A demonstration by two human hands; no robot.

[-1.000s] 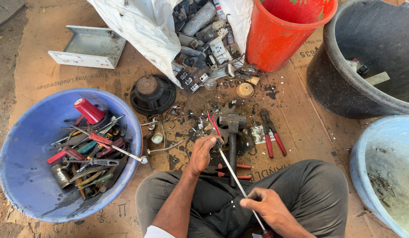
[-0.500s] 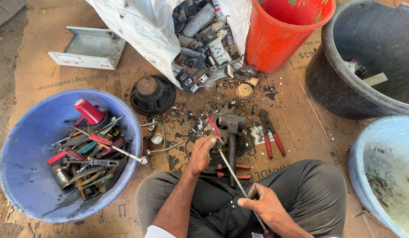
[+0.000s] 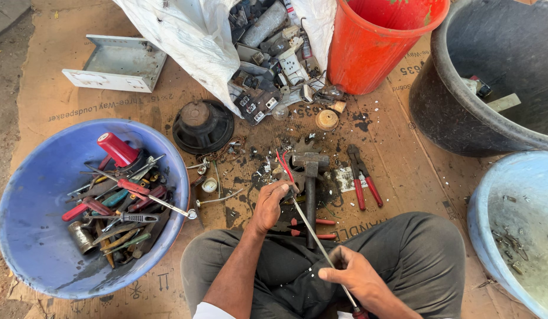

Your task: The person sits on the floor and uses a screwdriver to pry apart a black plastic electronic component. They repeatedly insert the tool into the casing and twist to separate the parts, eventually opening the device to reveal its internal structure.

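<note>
Nearest the seated person, the right hand point(image 3: 354, 277) is curled tight around a long screwdriver point(image 3: 321, 248) whose thin shaft slants up over the lap to the left hand point(image 3: 268, 204), and that hand's fingers are pinched together on a small part at the tip, red wires point(image 3: 284, 165) poking out above it. Just beyond, a hammer point(image 3: 310, 177) and red-handled pliers point(image 3: 362, 177) lie mid-cardboard point(image 3: 404, 171), with the blue tool basin point(image 3: 37, 236) at its left edge. Farther off, a black speaker point(image 3: 202, 125), a red bucket point(image 3: 374, 47) and a white sack point(image 3: 191, 41) of scrap line the far edge.
</note>
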